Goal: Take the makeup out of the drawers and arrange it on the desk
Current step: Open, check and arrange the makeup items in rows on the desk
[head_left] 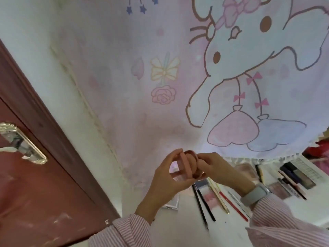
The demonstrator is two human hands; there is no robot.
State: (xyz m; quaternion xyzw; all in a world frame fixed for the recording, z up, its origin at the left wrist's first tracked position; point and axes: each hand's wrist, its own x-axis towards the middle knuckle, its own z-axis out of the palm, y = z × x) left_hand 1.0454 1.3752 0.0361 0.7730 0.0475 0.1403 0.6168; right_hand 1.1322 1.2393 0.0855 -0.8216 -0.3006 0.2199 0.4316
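Observation:
A round pink compact (187, 165) is raised above the white desk (181, 227), and both hands hold it. My left hand (169, 179) pinches its open lid between thumb and fingers. My right hand (213, 168) grips the round base from the right. Below the hands, makeup lies on the desk: thin black pencils (203, 205), a pale gold pencil (219, 196), a red pencil (233, 205), a small palette with pink pans (208, 195) and a flat white case (173, 202). No drawer is in view.
More palettes and sticks (293, 177) lie at the right of the desk, next to a white keyboard-like item (309, 168). A cartoon-print cloth (178, 77) hangs on the wall behind. A dark red door (35, 175) with a metal handle (23, 145) stands at the left.

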